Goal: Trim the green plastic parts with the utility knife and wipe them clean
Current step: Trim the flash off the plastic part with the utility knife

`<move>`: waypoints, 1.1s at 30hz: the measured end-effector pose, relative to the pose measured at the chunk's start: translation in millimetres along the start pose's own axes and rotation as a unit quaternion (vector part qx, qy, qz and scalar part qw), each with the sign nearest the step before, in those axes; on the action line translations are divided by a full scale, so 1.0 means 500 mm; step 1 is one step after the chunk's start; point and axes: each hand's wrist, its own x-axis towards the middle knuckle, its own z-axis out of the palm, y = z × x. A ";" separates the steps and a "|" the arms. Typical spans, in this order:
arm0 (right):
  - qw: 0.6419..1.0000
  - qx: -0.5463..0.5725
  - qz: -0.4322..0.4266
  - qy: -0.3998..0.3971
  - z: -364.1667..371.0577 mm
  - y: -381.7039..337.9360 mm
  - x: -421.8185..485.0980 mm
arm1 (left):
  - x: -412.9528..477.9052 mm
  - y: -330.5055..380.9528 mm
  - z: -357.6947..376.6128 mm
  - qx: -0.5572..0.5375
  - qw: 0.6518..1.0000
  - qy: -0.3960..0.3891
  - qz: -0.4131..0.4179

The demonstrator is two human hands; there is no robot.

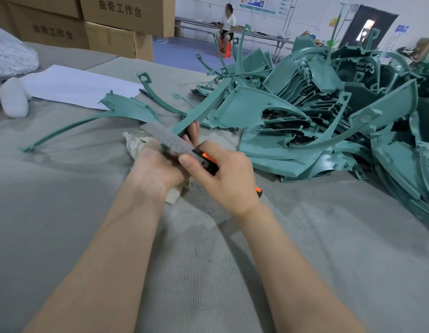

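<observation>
My left hand grips a green plastic part at its near end, with a cream cloth bunched under the palm. The part's underside shows grey near my fingers, and its long arm rises toward the pile. My right hand grips an orange and black utility knife, its tip against the part's edge beside my left fingers. The blade itself is hidden. Another green part with a long thin arm lies on the table to the left.
A large heap of green parts fills the right side of the grey felt table. White paper and a white bundle lie at the far left. Cardboard boxes stand behind. A person sits far off.
</observation>
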 end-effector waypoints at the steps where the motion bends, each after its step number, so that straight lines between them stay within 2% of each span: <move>1: 1.000 0.006 -0.003 -0.003 -0.002 0.000 0.001 | 0.000 0.000 0.000 0.001 1.000 -0.001 0.003; 5: 0.998 0.015 0.019 0.061 -0.016 0.010 0.009 | 0.000 -0.007 0.004 0.026 1.000 0.000 -0.005; 8: 0.980 0.043 0.115 0.156 -0.039 0.035 0.017 | -0.005 -0.005 0.004 0.004 0.997 -0.030 -0.069; 10: 0.967 0.056 0.157 0.191 -0.051 0.049 0.020 | -0.007 -0.007 0.006 0.007 0.996 -0.030 -0.084; 17: 0.964 0.058 0.171 0.197 -0.048 0.056 0.018 | -0.007 -0.018 0.011 0.041 0.994 -0.017 -0.097; 23: 0.969 0.037 0.163 0.183 -0.041 0.046 0.019 | -0.009 -0.017 0.011 0.043 0.996 -0.006 -0.084; 33: 0.972 0.064 0.143 0.176 -0.034 0.042 0.019 | -0.007 -0.015 0.012 0.050 0.995 0.007 -0.082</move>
